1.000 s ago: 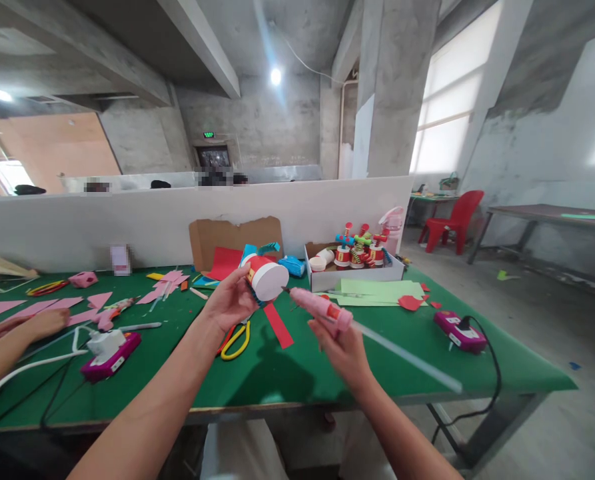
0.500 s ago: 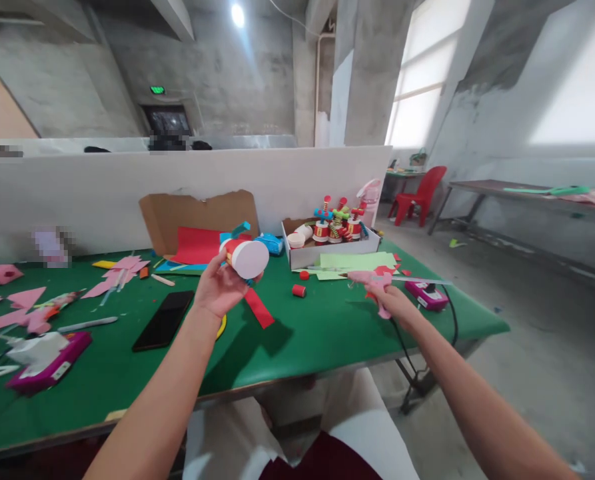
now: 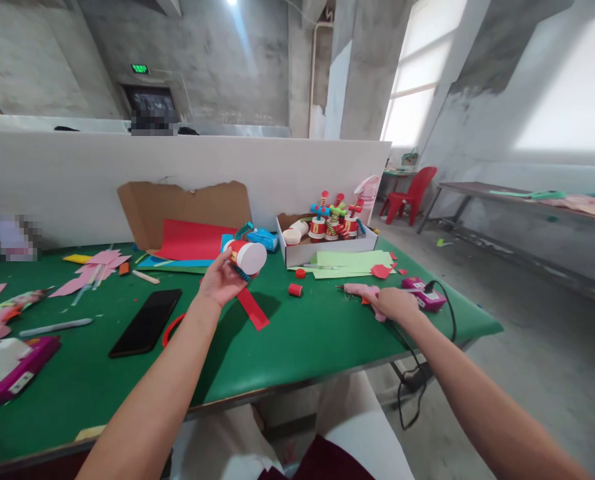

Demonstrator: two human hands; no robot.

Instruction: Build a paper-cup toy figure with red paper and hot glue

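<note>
In the head view my left hand [image 3: 222, 280] is closed around a paper cup [image 3: 252, 258] wrapped in a red band. The cup lies tilted on its side above the table, its white round end toward the right. Blue paper pieces stick out beside it. Below it a red paper strip [image 3: 253, 309] slants over the green top. On the right, my right hand [image 3: 396, 304] is closed over the rear of a pink hot glue gun [image 3: 361, 291], which is low at the tabletop, nozzle pointing left. My fingers partly hide its handle.
A white box [image 3: 327, 253] holds several decorated cup figures. Light green paper [image 3: 352, 264], a red roll [image 3: 295, 290], a black phone [image 3: 146, 323] and a purple power strip [image 3: 424, 294] lie about. A black cable [image 3: 453, 313] hangs over the table edge.
My right hand has lowered the glue gun to the tabletop, below the green paper. My left hand still holds the cup, turned slightly. The view has shifted a little to the right.
</note>
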